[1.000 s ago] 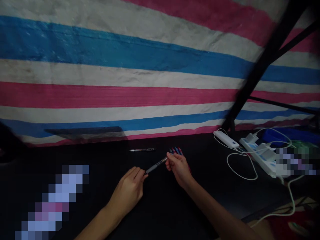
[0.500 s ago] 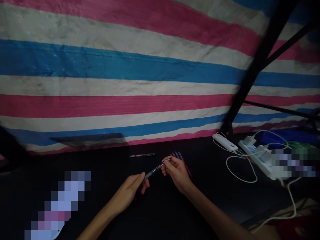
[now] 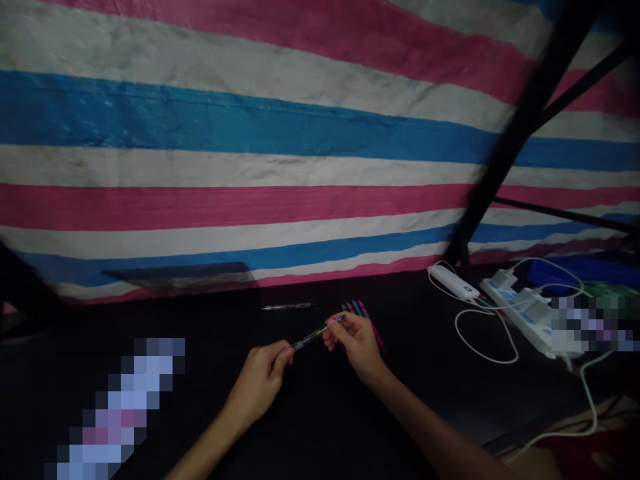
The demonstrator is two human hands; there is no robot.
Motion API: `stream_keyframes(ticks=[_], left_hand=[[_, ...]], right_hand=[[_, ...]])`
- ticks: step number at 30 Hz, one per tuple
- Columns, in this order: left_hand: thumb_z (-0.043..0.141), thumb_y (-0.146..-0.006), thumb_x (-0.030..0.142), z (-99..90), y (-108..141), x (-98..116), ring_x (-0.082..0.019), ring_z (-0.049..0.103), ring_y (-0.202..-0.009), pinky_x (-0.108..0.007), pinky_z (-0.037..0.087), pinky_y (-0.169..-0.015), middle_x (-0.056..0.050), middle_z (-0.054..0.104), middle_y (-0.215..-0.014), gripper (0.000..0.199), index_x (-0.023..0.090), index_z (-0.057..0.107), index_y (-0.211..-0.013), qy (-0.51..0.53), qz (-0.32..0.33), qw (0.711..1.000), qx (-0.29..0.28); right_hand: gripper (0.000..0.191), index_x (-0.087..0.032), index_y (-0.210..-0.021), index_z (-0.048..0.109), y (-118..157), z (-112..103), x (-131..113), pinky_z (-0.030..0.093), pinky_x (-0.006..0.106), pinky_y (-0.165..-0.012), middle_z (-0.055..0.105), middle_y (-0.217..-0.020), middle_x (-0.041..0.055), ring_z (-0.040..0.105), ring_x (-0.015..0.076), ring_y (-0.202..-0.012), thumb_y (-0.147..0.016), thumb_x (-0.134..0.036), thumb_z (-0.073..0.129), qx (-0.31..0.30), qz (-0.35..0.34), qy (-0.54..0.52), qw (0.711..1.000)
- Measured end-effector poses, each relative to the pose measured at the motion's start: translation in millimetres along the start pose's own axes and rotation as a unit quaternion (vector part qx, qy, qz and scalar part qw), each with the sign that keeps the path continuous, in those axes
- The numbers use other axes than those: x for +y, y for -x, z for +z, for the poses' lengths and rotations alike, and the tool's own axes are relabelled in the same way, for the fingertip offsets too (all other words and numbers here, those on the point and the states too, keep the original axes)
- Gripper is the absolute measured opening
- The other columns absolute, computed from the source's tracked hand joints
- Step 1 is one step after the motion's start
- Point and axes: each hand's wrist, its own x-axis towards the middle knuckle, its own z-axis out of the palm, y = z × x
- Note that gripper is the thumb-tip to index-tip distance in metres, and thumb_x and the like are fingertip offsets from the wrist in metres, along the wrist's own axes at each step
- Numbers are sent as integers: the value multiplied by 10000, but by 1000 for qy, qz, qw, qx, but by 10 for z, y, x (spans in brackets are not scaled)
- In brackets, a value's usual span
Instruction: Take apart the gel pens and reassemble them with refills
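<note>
A slim pen (image 3: pixel 311 338) with a clear barrel and a grey grip slants between my two hands above the dark table. My left hand (image 3: pixel 265 373) is closed around its lower grey end. The upper end sits pinched between the thumb and fingers of my right hand (image 3: pixel 353 340). Just behind my right hand several pink and blue pens (image 3: pixel 361 308) lie side by side, partly hidden by it. Farther back, a separate clear pen (image 3: pixel 289 307) lies flat on the table (image 3: pixel 200 400).
On the right are a white power bank (image 3: pixel 453 280) and a white power strip (image 3: pixel 525 320) with plugs and looping cables (image 3: pixel 515 353). A blue tray (image 3: pixel 595 273) is behind them. Black frame bars (image 3: pixel 505 153) stand before a striped sheet (image 3: pixel 250 207). A blurred-out item (image 3: pixel 130 393) lies at left.
My left hand has changed its hold on the pen, its fingers now curled into a fist round the grey end. My right hand keeps its pinch. The view has shifted slightly.
</note>
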Motion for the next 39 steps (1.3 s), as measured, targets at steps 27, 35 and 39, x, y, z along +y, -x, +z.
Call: stream_keyframes(ticks=[27, 35, 39], left_hand=[[530, -837, 351, 9, 4, 122, -185, 519, -776, -312, 422, -724, -38, 595, -756, 187, 190, 624, -851, -31, 139, 988, 64], [501, -851, 342, -139, -14, 11, -186, 527, -756, -319, 418, -723, -39, 612, -751, 195, 186, 617, -841, -74, 131, 983, 107], [476, -862, 361, -188, -28, -30, -192, 538, -771, -329, 421, -731, -45, 625, -765, 226, 188, 619, -835, -85, 119, 981, 125]], right_hand=[[599, -193, -518, 319, -174, 441, -317, 332, 254, -496, 252, -483, -60, 238, 86, -422, -787, -725, 258, -97, 172, -321, 927], [507, -203, -474, 251, -367, 461, -406, 185, 220, -388, 167, -399, -77, 113, 73, -365, -821, -569, 306, -125, 204, -360, 902], [591, -204, -522, 285, -387, 483, -484, 188, 212, -389, 202, -426, -83, 130, 65, -379, -740, -753, 303, -125, 220, -324, 912]])
